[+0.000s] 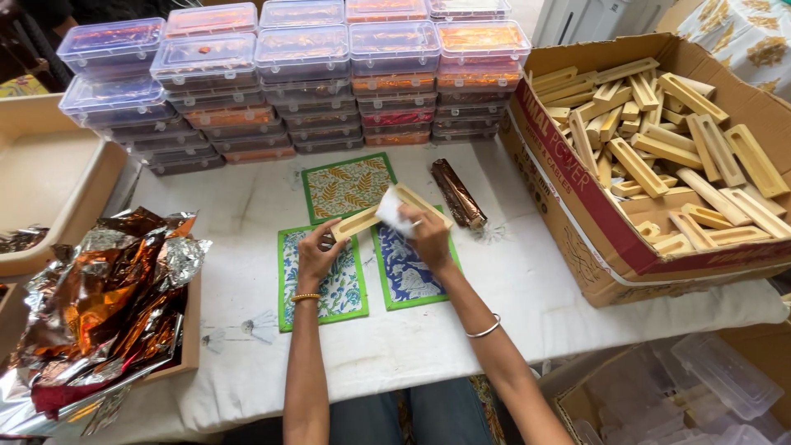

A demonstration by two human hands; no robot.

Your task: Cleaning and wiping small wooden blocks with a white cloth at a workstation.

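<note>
The left hand [317,251] grips one end of a single wooden holder [387,216]; the right hand [428,235] presses a white cloth [390,211] against it. Its long axis runs left-right above three patterned cards [346,186], beside one foil-wrapped bar [458,194].

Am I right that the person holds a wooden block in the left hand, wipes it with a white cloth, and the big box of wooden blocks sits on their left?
Not quite: the cardboard box of wooden blocks sits on their right, as the head view shows. The left hand does hold the wooden block while the right hand presses the white cloth on it.
</note>
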